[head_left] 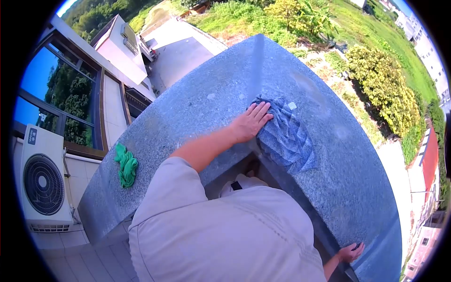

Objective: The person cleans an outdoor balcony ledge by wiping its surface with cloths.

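Observation:
My left hand [252, 123] lies flat with its fingers stretched out, at the upper left edge of a blue patterned cloth [286, 138]. The cloth is rumpled and spread over the corner of a grey speckled stone ledge [197, 113]. A small pale chip [292, 105] rests on the cloth's upper part. At the lower right, my right hand [348, 254] is at the ledge's inner edge with its fingers curled. Something small and dark shows at its fingertips, too small to name. A crumpled green cloth [127, 167] lies on the left arm of the ledge.
An air-conditioner unit [43, 181] stands at the left, below dark-framed windows [66, 89]. Beyond the ledge's outer edges are a paved yard [176, 61] far below, bushes [385, 89] and buildings. Another pale chip [211, 96] lies on the stone.

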A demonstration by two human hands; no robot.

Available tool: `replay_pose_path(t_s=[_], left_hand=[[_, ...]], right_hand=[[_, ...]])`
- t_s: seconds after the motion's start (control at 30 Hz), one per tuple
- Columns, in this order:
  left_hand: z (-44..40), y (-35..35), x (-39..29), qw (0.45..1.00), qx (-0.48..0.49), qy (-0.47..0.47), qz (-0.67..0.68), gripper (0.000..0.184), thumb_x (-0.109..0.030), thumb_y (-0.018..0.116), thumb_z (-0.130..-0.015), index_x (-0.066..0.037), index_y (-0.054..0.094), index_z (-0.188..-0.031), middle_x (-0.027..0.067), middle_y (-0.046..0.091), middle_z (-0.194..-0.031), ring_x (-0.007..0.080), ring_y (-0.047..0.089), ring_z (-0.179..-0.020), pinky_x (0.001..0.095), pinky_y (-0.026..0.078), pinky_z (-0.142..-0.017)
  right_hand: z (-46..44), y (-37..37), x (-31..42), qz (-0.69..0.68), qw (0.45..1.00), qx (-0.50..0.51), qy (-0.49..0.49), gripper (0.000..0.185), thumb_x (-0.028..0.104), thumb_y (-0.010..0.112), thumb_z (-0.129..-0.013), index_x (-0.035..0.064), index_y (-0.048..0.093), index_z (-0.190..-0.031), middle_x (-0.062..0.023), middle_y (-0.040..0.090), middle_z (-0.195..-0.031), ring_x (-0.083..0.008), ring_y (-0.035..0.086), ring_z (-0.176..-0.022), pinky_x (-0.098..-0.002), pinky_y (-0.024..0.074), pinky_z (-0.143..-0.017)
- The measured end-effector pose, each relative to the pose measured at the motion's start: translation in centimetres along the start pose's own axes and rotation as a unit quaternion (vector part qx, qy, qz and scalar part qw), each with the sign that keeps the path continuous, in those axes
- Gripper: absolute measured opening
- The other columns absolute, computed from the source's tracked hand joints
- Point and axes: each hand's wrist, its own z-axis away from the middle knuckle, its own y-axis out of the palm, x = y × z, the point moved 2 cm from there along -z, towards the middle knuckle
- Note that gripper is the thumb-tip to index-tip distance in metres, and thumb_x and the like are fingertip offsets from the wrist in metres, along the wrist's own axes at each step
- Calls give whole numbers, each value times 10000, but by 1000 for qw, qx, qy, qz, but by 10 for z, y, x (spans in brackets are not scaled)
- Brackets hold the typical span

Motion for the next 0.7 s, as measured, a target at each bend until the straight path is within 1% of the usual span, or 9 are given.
replay_pose_path(t_s=[0.13, 0.23, 0.33, 0.4, 0.5, 0.57, 0.6, 0.63, 0.7], left_hand=[[1, -3, -8, 999, -20, -28, 40, 672, -137, 556, -970, -1, 394, -1608, 275, 240, -1751, 426, 227, -1642, 549, 177, -1342], [0, -9, -27, 996, -21, -41, 76, 747, -147, 600, -922, 54, 379, -1607, 312, 217, -1746, 450, 196, -1646, 577, 143, -1341], [-6, -19, -71, 997, 26, 42, 51, 771, -169, 596, -911, 101, 379, -1601, 349, 203, -1736, 475, 161, -1649, 609, 110, -1336], [-14, -17, -109, 996, -2, 75, 38, 778, -185, 586, -905, 116, 390, -1595, 364, 207, -1729, 488, 148, -1649, 623, 106, -1332], [-23, -20, -149, 989, -17, 127, 68, 753, -202, 560, -929, 118, 396, -1590, 360, 222, -1727, 482, 161, -1648, 626, 113, -1330], [-28, -18, -163, 986, -35, 145, 77, 676, -194, 497, -981, 124, 418, -1571, 377, 245, -1710, 497, 194, -1633, 641, 139, -1324], [-29, -17, -164, 984, -44, 154, 79, 641, -190, 466, -1006, 128, 428, -1561, 385, 256, -1702, 504, 210, -1626, 649, 151, -1320], [-28, -18, -162, 984, -50, 155, 79, 605, -194, 441, -1031, 107, 448, -1557, 368, 264, -1708, 484, 229, -1625, 636, 166, -1323], [-27, -14, -159, 983, -74, 148, 79, 593, -203, 439, -1039, 84, 460, -1558, 346, 272, -1715, 463, 245, -1625, 621, 173, -1327]], right_hand=[[-3, -4, 6, 9, 1000, 7, -2, 412, 209, 630, -993, 101, 716, -1381, -93, 670, -1474, -317, 641, -1331, -459, 482, -1116], [-2, 4, -1, 34, 999, 11, -2, 410, 202, 619, -994, 101, 719, -1379, -92, 670, -1475, -317, 639, -1336, -458, 486, -1110], [-2, 4, -2, 36, 999, 11, -3, 406, 193, 605, -998, 99, 723, -1376, -93, 673, -1472, -318, 639, -1337, -454, 492, -1102], [-2, 6, -4, 38, 999, 9, -7, 404, 187, 602, -1000, 102, 724, -1376, -92, 675, -1470, -317, 641, -1337, -451, 495, -1101], [-2, 5, -5, 44, 999, 5, -13, 401, 189, 601, -1008, 104, 724, -1380, -96, 676, -1470, -317, 640, -1340, -445, 493, -1109], [-4, 5, -8, 45, 999, 5, -22, 398, 197, 604, -1016, 106, 723, -1385, -100, 675, -1471, -319, 638, -1344, -444, 491, -1116], [-4, 5, -9, 42, 999, 5, -26, 397, 202, 606, -1020, 108, 722, -1388, -102, 674, -1472, -320, 636, -1347, -444, 490, -1119], [-4, 6, -11, 41, 999, 5, -29, 395, 208, 608, -1025, 110, 721, -1390, -104, 674, -1472, -322, 634, -1350, -444, 489, -1123], [-5, 7, -16, 40, 998, 9, -40, 398, 216, 609, -1031, 108, 715, -1399, -106, 669, -1478, -325, 628, -1358, -449, 483, -1132]])
